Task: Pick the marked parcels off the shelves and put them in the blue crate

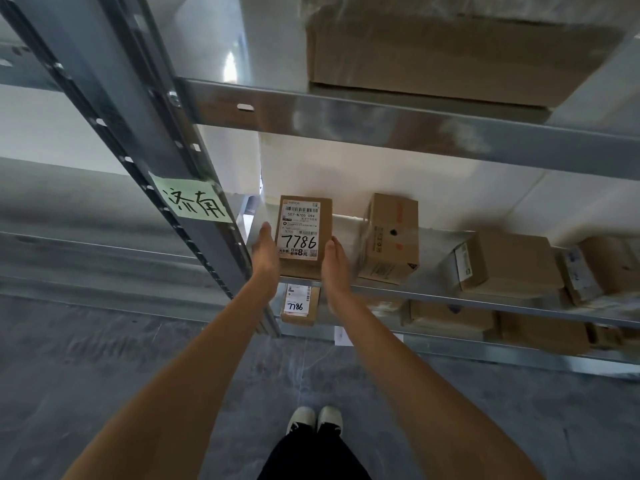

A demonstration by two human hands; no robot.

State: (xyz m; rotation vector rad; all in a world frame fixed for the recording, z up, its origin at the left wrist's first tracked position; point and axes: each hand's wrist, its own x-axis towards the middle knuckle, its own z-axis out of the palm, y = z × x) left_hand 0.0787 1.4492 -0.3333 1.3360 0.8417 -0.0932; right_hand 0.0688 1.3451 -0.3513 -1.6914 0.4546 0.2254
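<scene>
Reaching to the middle of the frame, the left hand (265, 252) and right hand (334, 268) flank a small marked parcel (304, 233) whose label bears the handwritten number 7786. Each hand presses flat against one side of it, fingers extended rather than curled, so the parcel appears clamped between them at the front edge of the middle shelf (450, 299). Whether it is already lifted clear of the shelf cannot be told. A second parcel (299, 306) with the same number sits just below, on the lower shelf. Unmarked boxes (389, 239) lie to the right. The blue crate is not in view, so this pick appears just begun; carrying and depositing remain.
</scene>
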